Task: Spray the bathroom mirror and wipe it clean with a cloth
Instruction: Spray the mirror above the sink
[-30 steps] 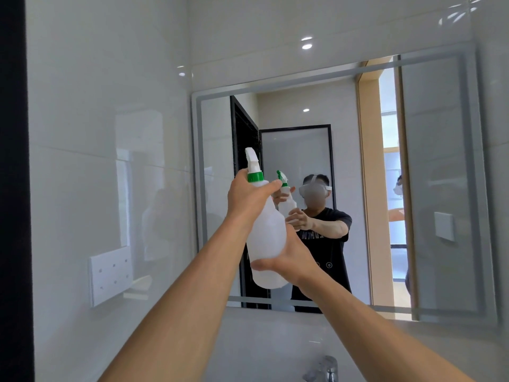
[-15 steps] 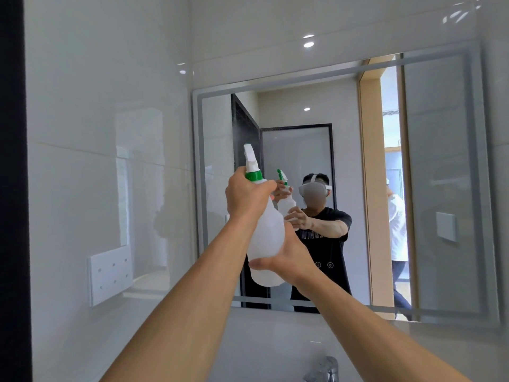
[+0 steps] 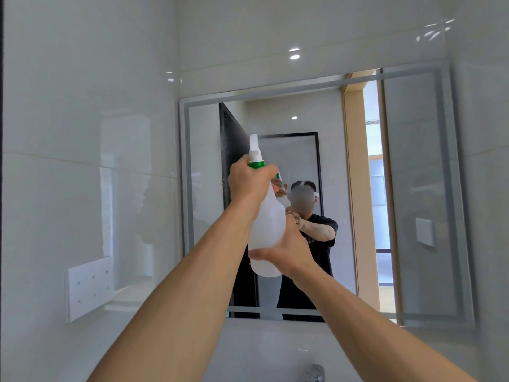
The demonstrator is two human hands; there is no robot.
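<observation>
Gripping a translucent white, green-collared spray bottle (image 3: 265,216), both hands.

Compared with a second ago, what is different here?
The spray bottle now sits a little higher against the mirror, and a faint mist shows by its nozzle. As before, the left hand grips the neck and the right hand holds the base.
</observation>
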